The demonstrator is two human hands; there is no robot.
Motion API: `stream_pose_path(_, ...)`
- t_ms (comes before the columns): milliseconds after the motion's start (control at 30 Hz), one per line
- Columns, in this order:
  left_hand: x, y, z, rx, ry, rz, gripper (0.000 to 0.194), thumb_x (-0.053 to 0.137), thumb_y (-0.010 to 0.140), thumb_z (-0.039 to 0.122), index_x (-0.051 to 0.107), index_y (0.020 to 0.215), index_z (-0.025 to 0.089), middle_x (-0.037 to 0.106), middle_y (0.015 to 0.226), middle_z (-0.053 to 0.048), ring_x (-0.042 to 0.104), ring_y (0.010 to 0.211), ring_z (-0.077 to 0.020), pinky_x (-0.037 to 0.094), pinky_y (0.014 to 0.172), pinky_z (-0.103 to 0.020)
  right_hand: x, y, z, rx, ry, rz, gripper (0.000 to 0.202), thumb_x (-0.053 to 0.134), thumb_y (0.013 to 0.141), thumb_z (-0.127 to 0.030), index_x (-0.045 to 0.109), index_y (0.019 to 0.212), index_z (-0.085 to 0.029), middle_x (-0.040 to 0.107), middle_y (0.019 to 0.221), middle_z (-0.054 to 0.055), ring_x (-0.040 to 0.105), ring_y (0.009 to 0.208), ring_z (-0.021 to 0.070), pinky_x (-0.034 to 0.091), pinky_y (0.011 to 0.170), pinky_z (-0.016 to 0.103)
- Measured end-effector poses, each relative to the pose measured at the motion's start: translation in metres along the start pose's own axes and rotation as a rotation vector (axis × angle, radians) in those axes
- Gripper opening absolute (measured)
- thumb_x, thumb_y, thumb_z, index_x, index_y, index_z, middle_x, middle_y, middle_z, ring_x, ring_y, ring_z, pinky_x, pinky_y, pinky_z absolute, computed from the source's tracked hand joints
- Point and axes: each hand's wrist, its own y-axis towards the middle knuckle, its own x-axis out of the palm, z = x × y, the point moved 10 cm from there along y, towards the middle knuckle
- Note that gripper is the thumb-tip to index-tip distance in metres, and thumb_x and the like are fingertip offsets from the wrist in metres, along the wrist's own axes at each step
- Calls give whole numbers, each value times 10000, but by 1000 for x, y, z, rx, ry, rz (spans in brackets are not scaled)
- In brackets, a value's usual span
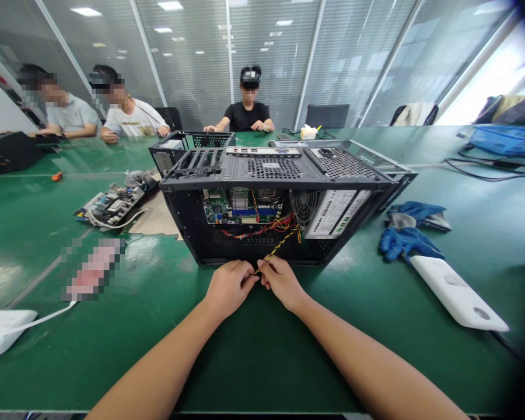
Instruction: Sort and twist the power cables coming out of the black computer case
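An open black computer case (pixel 188 224) lies on the green table in front of me. Inside show a motherboard (pixel 219 207), a bundle of coloured wires (pixel 262 228) and a power supply (pixel 335 216) with its fan. A twisted yellow-and-black cable (pixel 281 244) runs from the power supply out over the near edge of the case. My left hand (pixel 230 287) pinches it near its end, thumb against fingers. Close beside it, my right hand (pixel 282 283) grips the same cable. The cable's end is hidden between my fingers.
Left of the case lies a loose circuit board (pixel 114 205) near cardboard (pixel 157 219). A white power bank (pixel 457 291) and blue gloves (pixel 413 236) lie at right. Another white device (pixel 6 329) with a cable sits at left. Three people sit across the table (pixel 262 361).
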Motion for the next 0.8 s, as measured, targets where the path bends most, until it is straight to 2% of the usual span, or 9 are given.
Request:
stream_pose_path(367, 2, 0, 2, -13, 33, -56, 180, 536, 913, 241, 575, 748, 181, 612, 711, -6, 572, 682, -149, 399, 647, -259, 1, -1, -2, 19, -2, 4, 298, 540, 839, -452, 471, 679, -210, 494, 493, -56, 464, 432, 100, 357, 455, 235)
stream_pose_path(800, 6, -1, 0, 3, 6, -61, 153, 535, 910, 268, 576, 787, 188, 630, 732, -6, 572, 666, -143, 402, 637, -258, 1, 0, 0, 19, 1, 0, 297, 539, 842, -461, 478, 701, -207, 502, 496, -52, 473, 437, 101, 370, 453, 232)
